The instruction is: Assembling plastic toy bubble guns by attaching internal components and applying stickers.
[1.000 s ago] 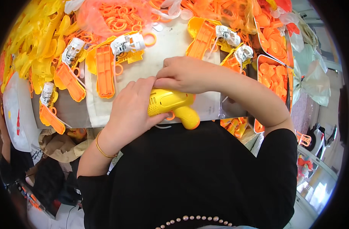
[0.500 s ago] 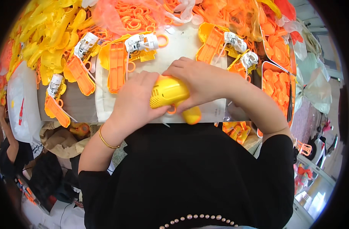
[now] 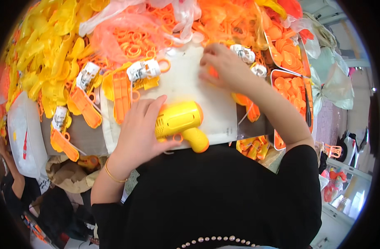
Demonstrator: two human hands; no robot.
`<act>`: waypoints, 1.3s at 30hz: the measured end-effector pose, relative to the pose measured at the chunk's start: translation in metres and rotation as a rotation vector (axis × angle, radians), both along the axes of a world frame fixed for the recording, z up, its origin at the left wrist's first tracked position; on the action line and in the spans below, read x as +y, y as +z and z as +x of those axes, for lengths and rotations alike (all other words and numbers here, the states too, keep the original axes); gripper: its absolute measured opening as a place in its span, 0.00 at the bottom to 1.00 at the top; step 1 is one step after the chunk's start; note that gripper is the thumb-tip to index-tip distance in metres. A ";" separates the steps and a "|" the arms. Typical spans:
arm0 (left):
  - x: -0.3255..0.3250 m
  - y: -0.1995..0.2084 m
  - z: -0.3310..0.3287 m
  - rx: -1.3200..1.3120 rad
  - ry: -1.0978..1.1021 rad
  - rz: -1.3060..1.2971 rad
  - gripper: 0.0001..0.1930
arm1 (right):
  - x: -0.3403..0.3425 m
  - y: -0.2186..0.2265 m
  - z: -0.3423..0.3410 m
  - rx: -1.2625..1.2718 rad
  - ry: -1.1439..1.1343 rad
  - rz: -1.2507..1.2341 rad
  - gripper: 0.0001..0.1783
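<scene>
A yellow pistol-shaped toy (image 3: pixel 179 118) with orange ends and a small orange ring trigger is gripped at its left end by my left hand (image 3: pixel 141 130), just over the table's near edge. My right hand (image 3: pixel 225 68) is off the toy, reaching over the right part of the white work surface. Its fingers are curled and motion-smeared, and an orange part shows beneath them; whether they grip it I cannot tell. Partly behind that hand lies a half-assembled shell with a white mechanism (image 3: pixel 242 54). Another open yellow-orange shell with a white mechanism (image 3: pixel 143 69) lies left of centre.
Yellow shell parts (image 3: pixel 53 45) are heaped at the far left, orange rings (image 3: pixel 134 45) at the back. Trays of orange discs (image 3: pixel 290 89) stand at right. More half-built toys (image 3: pixel 85 106) lie left. A paper sack (image 3: pixel 67 172) sits below the edge. Another person's arm (image 3: pixel 13 174) shows far left.
My right hand has let go of the yellow toy and moved up and away toward the half-assembled shell. My left hand still holds the toy, now slightly lower in view. The view has shifted a little.
</scene>
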State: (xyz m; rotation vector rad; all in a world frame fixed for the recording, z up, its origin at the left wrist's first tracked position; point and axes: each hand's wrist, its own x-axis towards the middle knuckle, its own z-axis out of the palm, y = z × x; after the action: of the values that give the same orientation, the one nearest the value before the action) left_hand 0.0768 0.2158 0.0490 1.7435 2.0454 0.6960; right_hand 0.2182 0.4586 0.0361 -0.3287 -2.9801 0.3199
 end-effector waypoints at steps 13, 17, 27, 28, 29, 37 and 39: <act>0.030 0.018 -0.035 -0.042 0.024 0.414 0.23 | 0.060 0.013 -0.034 0.046 -0.214 0.039 0.09; 0.014 0.005 -0.051 0.023 0.184 0.426 0.21 | 0.016 0.025 -0.069 0.258 -0.039 -0.118 0.07; -0.055 -0.004 -0.092 0.088 0.566 0.520 0.15 | -0.040 -0.004 -0.163 0.447 0.438 0.008 0.11; -0.060 -0.011 -0.095 0.188 0.596 0.441 0.15 | -0.036 -0.012 -0.171 0.443 0.447 0.005 0.11; -0.065 -0.018 -0.097 0.286 0.624 0.361 0.16 | -0.031 -0.018 -0.175 0.360 0.394 0.037 0.13; -0.090 -0.034 -0.089 0.339 0.685 0.133 0.25 | -0.009 0.002 -0.170 0.072 0.157 0.296 0.12; -0.095 -0.033 -0.085 0.352 0.689 0.145 0.25 | -0.016 0.009 -0.178 0.168 0.198 0.271 0.10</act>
State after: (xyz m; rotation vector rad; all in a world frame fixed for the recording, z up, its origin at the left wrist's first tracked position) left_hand -0.0084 0.1204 0.0164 1.2686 2.9539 0.7759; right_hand 0.0406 0.4427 0.0455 0.0211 -2.8432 -0.0392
